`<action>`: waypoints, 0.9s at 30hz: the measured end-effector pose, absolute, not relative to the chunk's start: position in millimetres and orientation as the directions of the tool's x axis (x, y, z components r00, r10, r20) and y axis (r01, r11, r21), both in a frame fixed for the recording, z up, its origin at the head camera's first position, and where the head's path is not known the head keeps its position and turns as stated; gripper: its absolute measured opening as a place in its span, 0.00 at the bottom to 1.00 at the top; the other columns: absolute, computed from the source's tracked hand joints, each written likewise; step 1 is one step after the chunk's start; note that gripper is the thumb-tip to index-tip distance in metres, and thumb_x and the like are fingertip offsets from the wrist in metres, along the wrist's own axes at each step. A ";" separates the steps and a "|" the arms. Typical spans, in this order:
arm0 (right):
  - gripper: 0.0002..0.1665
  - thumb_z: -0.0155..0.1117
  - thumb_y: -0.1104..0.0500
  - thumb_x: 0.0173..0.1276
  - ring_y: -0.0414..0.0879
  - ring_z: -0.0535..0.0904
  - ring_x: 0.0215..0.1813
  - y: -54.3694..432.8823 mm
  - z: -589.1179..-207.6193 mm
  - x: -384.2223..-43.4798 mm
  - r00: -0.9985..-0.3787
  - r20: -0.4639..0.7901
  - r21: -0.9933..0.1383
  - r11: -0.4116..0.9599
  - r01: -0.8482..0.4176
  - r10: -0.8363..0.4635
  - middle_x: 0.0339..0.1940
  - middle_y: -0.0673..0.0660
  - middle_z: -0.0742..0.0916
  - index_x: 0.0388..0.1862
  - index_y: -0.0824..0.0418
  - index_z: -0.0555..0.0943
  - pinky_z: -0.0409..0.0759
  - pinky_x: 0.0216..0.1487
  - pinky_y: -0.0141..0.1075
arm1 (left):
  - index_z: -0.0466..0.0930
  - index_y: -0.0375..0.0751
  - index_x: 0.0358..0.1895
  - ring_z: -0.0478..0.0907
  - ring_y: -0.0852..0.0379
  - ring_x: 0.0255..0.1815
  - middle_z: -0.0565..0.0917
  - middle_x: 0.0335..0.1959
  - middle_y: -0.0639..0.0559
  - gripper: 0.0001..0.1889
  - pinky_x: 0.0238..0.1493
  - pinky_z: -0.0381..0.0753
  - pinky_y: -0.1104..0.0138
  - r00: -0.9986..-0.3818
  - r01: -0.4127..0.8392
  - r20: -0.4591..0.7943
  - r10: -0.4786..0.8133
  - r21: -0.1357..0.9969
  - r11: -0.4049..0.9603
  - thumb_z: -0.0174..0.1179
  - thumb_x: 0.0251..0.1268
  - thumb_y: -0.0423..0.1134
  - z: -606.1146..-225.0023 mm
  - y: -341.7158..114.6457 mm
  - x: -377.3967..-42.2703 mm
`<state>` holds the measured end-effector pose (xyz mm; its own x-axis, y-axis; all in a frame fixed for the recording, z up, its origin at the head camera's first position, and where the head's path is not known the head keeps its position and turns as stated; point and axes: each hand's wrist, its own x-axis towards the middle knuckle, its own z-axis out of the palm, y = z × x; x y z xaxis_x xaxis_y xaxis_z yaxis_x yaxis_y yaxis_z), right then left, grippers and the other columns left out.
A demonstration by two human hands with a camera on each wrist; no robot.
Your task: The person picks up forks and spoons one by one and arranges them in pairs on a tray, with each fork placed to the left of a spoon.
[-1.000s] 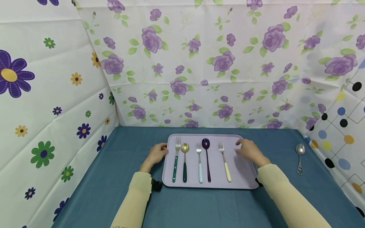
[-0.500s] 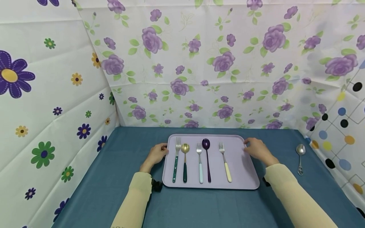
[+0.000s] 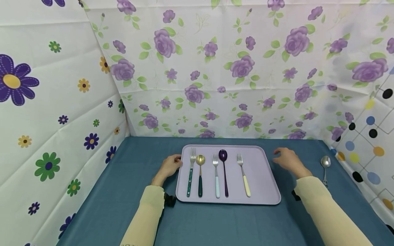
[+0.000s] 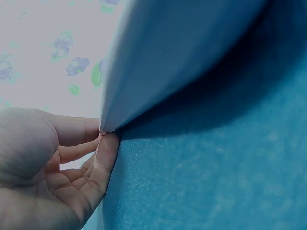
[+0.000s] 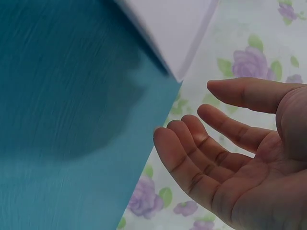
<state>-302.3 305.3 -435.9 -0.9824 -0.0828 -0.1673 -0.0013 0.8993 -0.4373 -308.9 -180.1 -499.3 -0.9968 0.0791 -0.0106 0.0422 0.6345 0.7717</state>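
A pale lilac tray [image 3: 229,201] lies on the table, bearing a green-handled fork [image 3: 189,177], a gold spoon with a dark green handle [image 3: 200,181], a light-blue-handled fork [image 3: 217,182], a dark purple spoon [image 3: 225,174] and a yellow-handled fork [image 3: 245,181]. My left hand [image 3: 169,166] pinches the tray's left edge; the left wrist view has the rim between thumb and fingertips. Right of the tray, apart from it, is my right hand [image 3: 289,160], its fingers loosely bent around nothing in the right wrist view [image 5: 230,158]. A silver spoon [image 3: 325,162] lies farther right, its handle end partly hidden by the sleeve.
Blue cloth [image 3: 227,225] covers the table. A floral sheet [image 3: 215,68] hangs behind it, with patterned sheets on the left [image 3: 61,143] and right [image 3: 366,157] sides.
My right hand has moved off the tray's right part, over its edge and rightward toward the silver spoon. The left hand, the tray and its cutlery stay put.
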 end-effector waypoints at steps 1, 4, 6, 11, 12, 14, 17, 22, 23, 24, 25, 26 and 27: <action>0.27 0.63 0.61 0.74 0.71 0.80 0.55 307.8 -435.3 -302.0 -0.983 -0.167 -0.437 0.899 -0.001 -0.082 0.60 0.79 0.80 0.65 0.77 0.75 0.80 0.50 0.61 | 0.75 0.26 0.68 0.80 0.49 0.43 0.83 0.44 0.42 0.22 0.52 0.81 0.53 -0.997 0.042 -0.010 0.079 0.773 0.633 0.57 0.76 0.32 -499.3 -180.0 -308.8; 0.27 0.63 0.61 0.74 0.73 0.80 0.55 315.1 -434.1 -301.5 -0.983 -0.168 -0.434 0.901 0.001 -0.080 0.60 0.80 0.79 0.65 0.78 0.74 0.80 0.50 0.61 | 0.75 0.26 0.68 0.80 0.49 0.44 0.83 0.45 0.41 0.22 0.53 0.81 0.52 -0.997 0.039 -0.010 0.074 0.775 0.631 0.57 0.76 0.33 -499.5 -179.7 -309.1; 0.28 0.62 0.61 0.74 0.73 0.79 0.55 319.8 -433.4 -301.4 -0.982 -0.172 -0.432 0.902 0.008 -0.073 0.62 0.81 0.78 0.66 0.78 0.74 0.80 0.50 0.61 | 0.75 0.27 0.68 0.80 0.49 0.44 0.84 0.46 0.41 0.22 0.54 0.81 0.52 -0.997 0.036 -0.013 0.073 0.775 0.631 0.57 0.76 0.33 -499.7 -179.6 -309.3; 0.28 0.61 0.60 0.74 0.69 0.82 0.48 331.8 -432.3 -301.2 -0.983 -0.178 -0.427 0.903 0.032 -0.050 0.62 0.82 0.76 0.66 0.78 0.74 0.82 0.43 0.56 | 0.75 0.26 0.68 0.80 0.48 0.45 0.84 0.46 0.40 0.22 0.54 0.81 0.51 -0.997 0.034 -0.015 0.072 0.772 0.635 0.57 0.76 0.33 -499.2 -179.9 -309.6; 0.28 0.61 0.60 0.74 0.67 0.83 0.46 334.2 -432.0 -301.0 -0.982 -0.182 -0.431 0.902 0.039 -0.044 0.62 0.82 0.76 0.66 0.78 0.73 0.82 0.41 0.55 | 0.75 0.26 0.68 0.80 0.48 0.45 0.84 0.46 0.40 0.22 0.54 0.81 0.51 -0.997 0.036 -0.014 0.073 0.771 0.636 0.57 0.76 0.32 -499.1 -180.0 -309.8; 0.28 0.61 0.60 0.74 0.63 0.84 0.42 339.3 -431.4 -300.8 -0.981 -0.189 -0.434 0.899 0.052 -0.034 0.61 0.83 0.76 0.66 0.78 0.73 0.83 0.39 0.52 | 0.75 0.26 0.68 0.81 0.48 0.45 0.84 0.47 0.40 0.22 0.54 0.81 0.51 -0.997 0.038 -0.012 0.073 0.768 0.639 0.57 0.76 0.32 -498.7 -180.1 -310.1; 0.29 0.61 0.61 0.75 0.60 0.83 0.39 347.3 -431.5 -300.7 -0.980 -0.195 -0.440 0.896 0.067 -0.023 0.61 0.83 0.76 0.67 0.78 0.72 0.82 0.36 0.50 | 0.75 0.26 0.68 0.80 0.48 0.45 0.84 0.46 0.40 0.22 0.55 0.80 0.52 -0.997 0.037 -0.012 0.072 0.765 0.643 0.57 0.76 0.32 -499.0 -180.0 -311.1; 0.29 0.60 0.61 0.75 0.60 0.82 0.38 360.3 -430.8 -299.6 -0.980 -0.198 -0.450 0.890 0.076 -0.016 0.61 0.84 0.75 0.67 0.79 0.72 0.82 0.35 0.48 | 0.75 0.25 0.68 0.80 0.48 0.44 0.84 0.45 0.41 0.22 0.54 0.80 0.52 -0.997 0.038 -0.012 0.074 0.766 0.641 0.57 0.76 0.32 -499.1 -180.3 -311.8; 0.29 0.60 0.61 0.75 0.61 0.82 0.38 362.6 -430.2 -299.1 -0.980 -0.198 -0.452 0.889 0.078 -0.015 0.60 0.84 0.76 0.66 0.79 0.72 0.82 0.35 0.48 | 0.75 0.25 0.68 0.80 0.48 0.44 0.84 0.45 0.41 0.22 0.54 0.80 0.52 -0.997 0.038 -0.012 0.074 0.766 0.641 0.57 0.76 0.32 -498.9 -180.2 -311.6; 0.29 0.60 0.61 0.74 0.61 0.83 0.39 365.0 -429.7 -298.8 -0.980 -0.197 -0.452 0.888 0.079 -0.013 0.60 0.84 0.76 0.66 0.80 0.72 0.83 0.35 0.48 | 0.75 0.26 0.68 0.80 0.48 0.44 0.84 0.46 0.41 0.22 0.54 0.80 0.52 -0.997 0.036 -0.013 0.072 0.767 0.640 0.57 0.76 0.32 -498.6 -180.2 -311.6; 0.29 0.60 0.61 0.74 0.62 0.83 0.39 367.2 -429.2 -298.3 -0.981 -0.196 -0.454 0.888 0.081 -0.011 0.59 0.83 0.77 0.66 0.80 0.72 0.83 0.35 0.48 | 0.75 0.26 0.69 0.80 0.48 0.45 0.83 0.46 0.41 0.22 0.54 0.80 0.52 -0.997 0.034 -0.015 0.071 0.768 0.639 0.57 0.76 0.32 -498.3 -180.0 -311.4; 0.29 0.61 0.61 0.74 0.62 0.83 0.39 369.4 -428.7 -297.9 -0.981 -0.193 -0.456 0.887 0.081 -0.010 0.59 0.84 0.77 0.66 0.80 0.71 0.83 0.35 0.48 | 0.74 0.26 0.69 0.80 0.48 0.45 0.84 0.46 0.41 0.22 0.55 0.80 0.52 -0.997 0.033 -0.016 0.070 0.769 0.638 0.57 0.76 0.32 -498.1 -179.9 -311.3; 0.29 0.61 0.61 0.74 0.62 0.83 0.39 371.4 -428.1 -297.4 -0.981 -0.192 -0.456 0.886 0.082 -0.008 0.59 0.84 0.77 0.66 0.80 0.71 0.84 0.34 0.48 | 0.75 0.26 0.69 0.80 0.48 0.45 0.84 0.46 0.41 0.22 0.55 0.80 0.51 -0.997 0.033 -0.015 0.070 0.768 0.640 0.57 0.76 0.32 -497.9 -179.9 -311.1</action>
